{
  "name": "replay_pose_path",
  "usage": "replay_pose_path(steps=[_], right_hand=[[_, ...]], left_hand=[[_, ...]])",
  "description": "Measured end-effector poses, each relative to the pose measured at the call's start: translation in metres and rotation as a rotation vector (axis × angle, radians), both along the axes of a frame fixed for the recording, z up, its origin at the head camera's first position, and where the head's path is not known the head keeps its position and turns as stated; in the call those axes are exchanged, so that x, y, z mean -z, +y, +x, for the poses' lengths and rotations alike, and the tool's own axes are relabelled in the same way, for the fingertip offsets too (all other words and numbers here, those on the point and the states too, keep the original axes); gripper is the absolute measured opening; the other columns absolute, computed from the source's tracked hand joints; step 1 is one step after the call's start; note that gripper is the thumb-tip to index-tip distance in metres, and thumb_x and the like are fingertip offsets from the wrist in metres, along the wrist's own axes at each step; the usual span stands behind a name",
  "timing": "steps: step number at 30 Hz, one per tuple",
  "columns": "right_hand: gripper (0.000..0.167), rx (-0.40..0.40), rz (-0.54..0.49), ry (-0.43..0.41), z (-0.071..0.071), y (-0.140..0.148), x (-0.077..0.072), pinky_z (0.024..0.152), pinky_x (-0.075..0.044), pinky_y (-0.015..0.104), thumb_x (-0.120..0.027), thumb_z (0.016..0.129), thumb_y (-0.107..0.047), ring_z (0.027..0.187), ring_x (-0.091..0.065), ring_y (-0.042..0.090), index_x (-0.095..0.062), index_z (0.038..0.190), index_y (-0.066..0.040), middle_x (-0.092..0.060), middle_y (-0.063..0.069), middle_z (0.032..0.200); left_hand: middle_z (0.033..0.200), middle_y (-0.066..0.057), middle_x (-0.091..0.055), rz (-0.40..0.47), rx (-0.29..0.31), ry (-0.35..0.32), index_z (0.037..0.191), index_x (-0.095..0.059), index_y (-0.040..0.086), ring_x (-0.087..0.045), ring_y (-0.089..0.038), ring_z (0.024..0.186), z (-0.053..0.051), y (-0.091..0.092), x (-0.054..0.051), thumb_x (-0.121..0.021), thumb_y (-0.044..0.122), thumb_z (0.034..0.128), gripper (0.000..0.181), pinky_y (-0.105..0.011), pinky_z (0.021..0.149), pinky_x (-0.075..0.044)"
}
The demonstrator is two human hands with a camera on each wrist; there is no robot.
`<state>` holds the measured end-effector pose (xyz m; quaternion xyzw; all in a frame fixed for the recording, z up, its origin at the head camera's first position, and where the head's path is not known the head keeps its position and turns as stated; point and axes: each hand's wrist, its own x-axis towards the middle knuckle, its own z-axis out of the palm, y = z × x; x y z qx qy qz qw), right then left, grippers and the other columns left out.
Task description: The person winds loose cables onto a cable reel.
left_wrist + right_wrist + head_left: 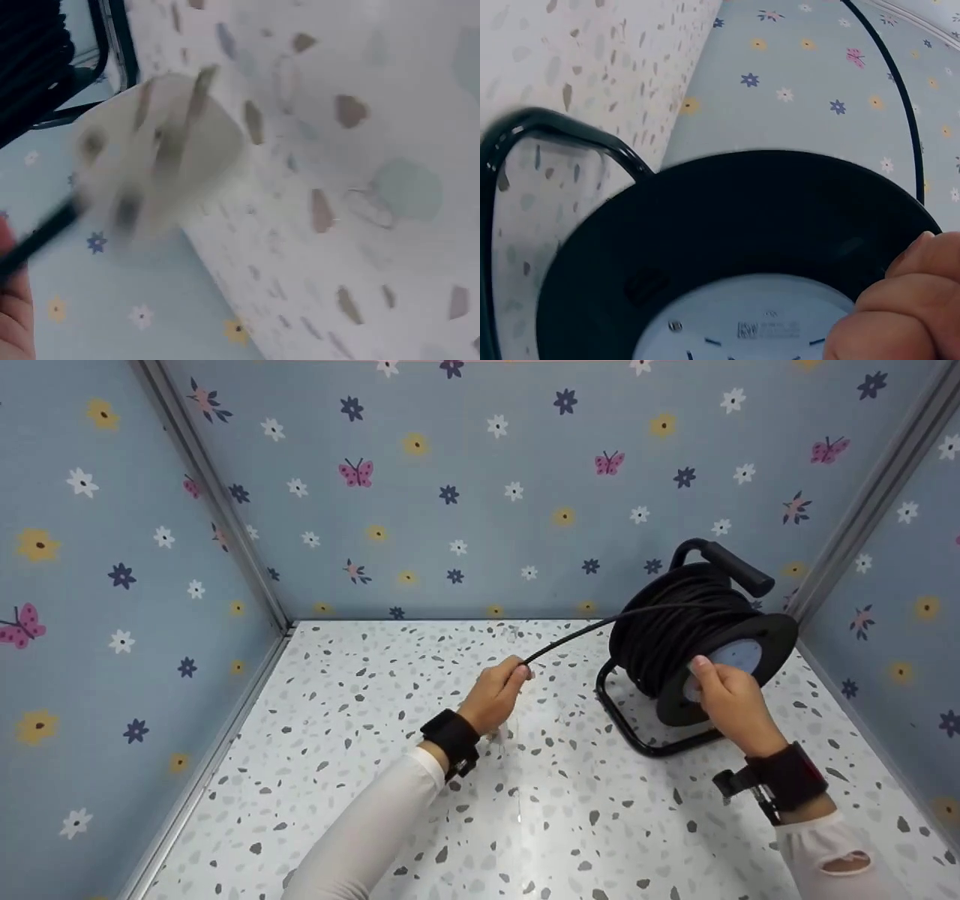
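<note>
A black cable reel (679, 634) stands at the right on a tubular frame (630, 735), its coils thick on the drum. From the drum a single black cable (574, 635) runs left to my left hand (491, 694), which pinches it between thumb and fingers above the table. The same cable shows beside the fingers in the left wrist view. My right hand (733, 701) has its fingers curled at the reel's near side, over the pale round label (742, 322). They seem to grip a part of the reel there, hidden by the fingers. The black flange (727, 210) fills much of the right wrist view.
The reel's carrying handle (739, 570) points up near the back wall (480, 465), which is blue with flowers and butterflies. Similar side walls (82, 585) enclose the speckled white table (360, 697). A blurred pale patch (172, 150) crosses the left wrist view.
</note>
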<state>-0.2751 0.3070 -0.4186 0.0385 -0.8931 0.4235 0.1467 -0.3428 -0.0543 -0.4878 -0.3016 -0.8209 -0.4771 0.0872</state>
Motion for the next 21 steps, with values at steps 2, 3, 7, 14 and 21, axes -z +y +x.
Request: replay_pose_path(steps=[2,3,7,14,21], right_hand=[[0.057,0.009,0.003,0.010,-0.001,0.004,-0.004,0.054,-0.038,0.028,-0.047,0.117,-0.038,0.048,-0.044,0.010,-0.062,0.076,-0.002,-0.046,-0.007,0.054],[0.056,0.012,0.001,0.014,-0.002,0.006,-0.006,0.054,-0.038,0.028,-0.047,0.117,-0.038,0.048,-0.044,0.010,-0.062,0.077,-0.002,-0.047,-0.008,0.054],[0.055,0.029,-0.028,0.022,-0.007,0.017,-0.014,0.054,-0.038,0.027,-0.046,0.117,-0.039,0.049,-0.044,0.008,-0.063,0.079,-0.002,-0.047,-0.010,0.054],[0.056,0.090,-0.092,0.006,-0.014,0.039,-0.027,0.050,-0.036,0.027,-0.042,0.117,-0.044,0.048,-0.042,0.006,-0.063,0.081,-0.006,-0.047,-0.012,0.054],[0.058,0.145,-0.135,0.014,-0.023,0.058,-0.032,0.048,-0.034,0.025,-0.041,0.117,-0.041,0.044,-0.040,0.004,-0.060,0.072,-0.011,-0.045,-0.014,0.051]], left_hand=[[0.075,0.002,-0.043,0.010,0.005,0.035,0.107,-0.065,-0.001,-0.038,-0.011,0.065,0.004,0.004,-0.005,-0.040,0.013,0.1163,0.030,-0.029,0.068,-0.037],[0.076,0.004,-0.043,0.003,0.009,0.043,0.108,-0.066,-0.002,-0.038,-0.010,0.066,0.006,0.008,-0.008,-0.039,0.012,0.1161,0.031,-0.029,0.069,-0.038],[0.075,0.002,-0.044,-0.038,0.072,0.017,0.109,-0.066,-0.001,-0.039,-0.010,0.063,0.019,0.028,-0.013,-0.037,0.015,0.1171,0.034,-0.029,0.067,-0.040],[0.104,-0.017,-0.072,-0.127,0.214,-0.046,0.124,-0.065,0.003,-0.066,-0.021,0.090,0.041,0.073,-0.003,-0.034,0.021,0.1177,0.036,-0.027,0.090,-0.054],[0.109,-0.014,-0.072,-0.133,0.242,-0.075,0.128,-0.064,0.002,-0.063,-0.016,0.094,0.047,0.104,-0.001,-0.036,0.016,0.1178,0.033,-0.024,0.091,-0.052]])
